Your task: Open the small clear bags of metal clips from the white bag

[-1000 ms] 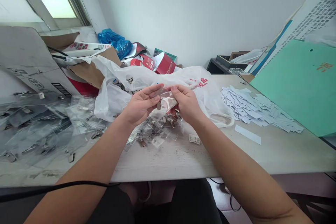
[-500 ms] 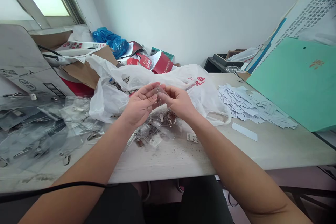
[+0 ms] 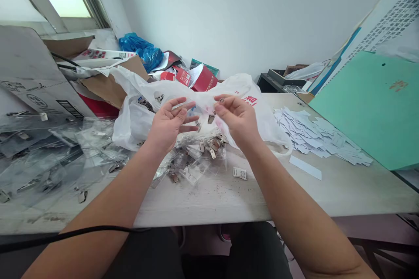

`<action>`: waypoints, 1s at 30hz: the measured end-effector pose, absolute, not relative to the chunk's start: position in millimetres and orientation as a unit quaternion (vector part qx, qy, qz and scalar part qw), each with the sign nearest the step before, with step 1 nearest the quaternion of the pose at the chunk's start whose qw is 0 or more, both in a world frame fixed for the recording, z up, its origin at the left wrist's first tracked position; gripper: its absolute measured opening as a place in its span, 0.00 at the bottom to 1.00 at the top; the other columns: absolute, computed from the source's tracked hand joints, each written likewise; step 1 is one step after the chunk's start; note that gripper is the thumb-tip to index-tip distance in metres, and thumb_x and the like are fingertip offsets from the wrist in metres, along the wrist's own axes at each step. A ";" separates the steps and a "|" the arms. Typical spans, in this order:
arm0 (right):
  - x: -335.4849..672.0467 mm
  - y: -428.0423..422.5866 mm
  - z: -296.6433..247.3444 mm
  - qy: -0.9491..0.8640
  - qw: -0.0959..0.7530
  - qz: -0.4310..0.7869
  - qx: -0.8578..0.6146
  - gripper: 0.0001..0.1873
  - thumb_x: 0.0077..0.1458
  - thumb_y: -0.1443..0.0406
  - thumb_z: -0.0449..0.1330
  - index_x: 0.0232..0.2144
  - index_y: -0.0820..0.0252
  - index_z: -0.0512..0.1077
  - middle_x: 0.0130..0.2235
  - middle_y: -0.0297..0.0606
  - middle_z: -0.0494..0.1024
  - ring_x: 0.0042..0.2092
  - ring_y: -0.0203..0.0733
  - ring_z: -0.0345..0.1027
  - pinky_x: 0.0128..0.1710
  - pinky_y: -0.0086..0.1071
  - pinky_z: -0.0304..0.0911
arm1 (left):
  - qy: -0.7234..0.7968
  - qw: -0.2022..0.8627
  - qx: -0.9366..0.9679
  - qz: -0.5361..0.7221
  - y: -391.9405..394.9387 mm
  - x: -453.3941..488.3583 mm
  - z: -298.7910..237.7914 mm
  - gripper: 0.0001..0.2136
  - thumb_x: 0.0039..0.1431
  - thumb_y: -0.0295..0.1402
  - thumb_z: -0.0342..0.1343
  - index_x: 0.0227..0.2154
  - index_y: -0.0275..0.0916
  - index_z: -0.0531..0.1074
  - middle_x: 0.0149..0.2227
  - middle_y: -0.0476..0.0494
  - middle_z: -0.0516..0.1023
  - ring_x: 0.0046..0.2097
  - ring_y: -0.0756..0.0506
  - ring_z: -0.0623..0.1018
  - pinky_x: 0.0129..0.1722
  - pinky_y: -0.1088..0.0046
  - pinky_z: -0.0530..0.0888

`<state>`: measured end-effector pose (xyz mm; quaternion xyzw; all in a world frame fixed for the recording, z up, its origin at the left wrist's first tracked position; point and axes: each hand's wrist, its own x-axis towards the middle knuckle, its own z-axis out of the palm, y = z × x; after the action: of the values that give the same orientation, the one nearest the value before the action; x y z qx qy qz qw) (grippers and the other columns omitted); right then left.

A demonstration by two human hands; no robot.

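Observation:
My right hand [image 3: 238, 117] is raised over the middle of the table, thumb and fingertips pinched together on a small metal badge clip [image 3: 211, 118], which hangs just below the fingertips. Left of it, my left hand [image 3: 172, 122] has its fingers spread apart, and I make out nothing held in it. Below both hands lies a heap of clear plastic badge holders [image 3: 193, 165] with metal clips. Behind them spreads a crumpled white plastic bag [image 3: 131, 124] with red print and more metal clips inside.
More clear badge holders [image 3: 42, 170] cover the table's left side. A small printed packet [image 3: 240, 173] lies near the front. White paper slips [image 3: 304, 133] are piled on the right, beside a green board [image 3: 369, 113]. An open cardboard box [image 3: 36, 78] stands at the left.
My hands have moved apart from each other. The left has opened its fingers, and the clip now shows hanging from my right hand. The view has shifted slightly.

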<state>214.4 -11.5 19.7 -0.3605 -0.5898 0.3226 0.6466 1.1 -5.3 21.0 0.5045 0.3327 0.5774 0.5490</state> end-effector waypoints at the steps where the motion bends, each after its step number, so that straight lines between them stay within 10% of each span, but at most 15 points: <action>1: 213.3 -12.4 18.3 -0.612 0.620 0.323 -0.371 0.12 0.60 0.55 0.71 0.34 0.55 0.76 0.53 0.43 0.85 0.49 0.44 0.80 0.45 0.40 0.75 | 0.328 0.548 0.513 0.574 -5.6 1.2 20.0 0.21 0.65 0.39 0.76 0.55 0.44 0.77 0.61 0.38 0.86 0.46 0.39 0.90 0.41 0.57 0.91; 7: 203.9 -12.7 8.0 -0.617 0.572 0.311 -0.443 0.08 0.63 0.58 0.67 0.35 0.54 0.76 0.29 0.31 0.79 0.32 0.39 0.72 0.36 0.38 0.68 | 0.280 0.598 0.543 0.519 -14.7 6.7 19.1 0.25 0.58 0.35 0.80 0.57 0.45 0.82 0.71 0.38 0.78 0.62 0.35 0.86 0.58 0.55 0.87; 14: 204.3 -24.9 22.8 -0.585 0.687 0.245 -0.354 0.06 0.62 0.60 0.69 0.37 0.54 0.77 0.52 0.43 0.86 0.54 0.47 0.81 0.53 0.44 0.76 | 0.357 0.572 0.491 0.551 -10.1 12.2 10.4 0.13 0.66 0.30 0.72 0.51 0.38 0.80 0.54 0.35 0.89 0.53 0.39 0.89 0.61 0.50 0.85; 21: 201.8 -34.2 35.8 -0.537 0.536 0.551 -0.347 0.13 0.57 0.57 0.73 0.35 0.54 0.73 0.27 0.33 0.81 0.24 0.37 0.71 0.25 0.34 0.70 | 0.385 0.454 0.561 0.575 -10.7 13.7 3.8 0.19 0.66 0.43 0.73 0.54 0.39 0.83 0.53 0.37 0.89 0.51 0.37 0.89 0.56 0.50 0.88; 30: 197.5 -35.9 34.2 -0.548 0.495 0.482 -0.471 0.07 0.53 0.62 0.72 0.29 0.58 0.79 0.22 0.29 0.74 0.22 0.30 0.59 0.20 0.28 0.54 | 0.421 0.318 0.681 0.509 -17.5 18.3 -2.8 0.19 0.73 0.43 0.62 0.58 0.39 0.85 0.50 0.40 0.90 0.46 0.39 0.89 0.55 0.55 0.87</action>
<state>197.5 -35.9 34.2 -0.4714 -0.5480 0.4824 0.4947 18.3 -17.5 -2.8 0.6807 0.4207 0.5085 0.3179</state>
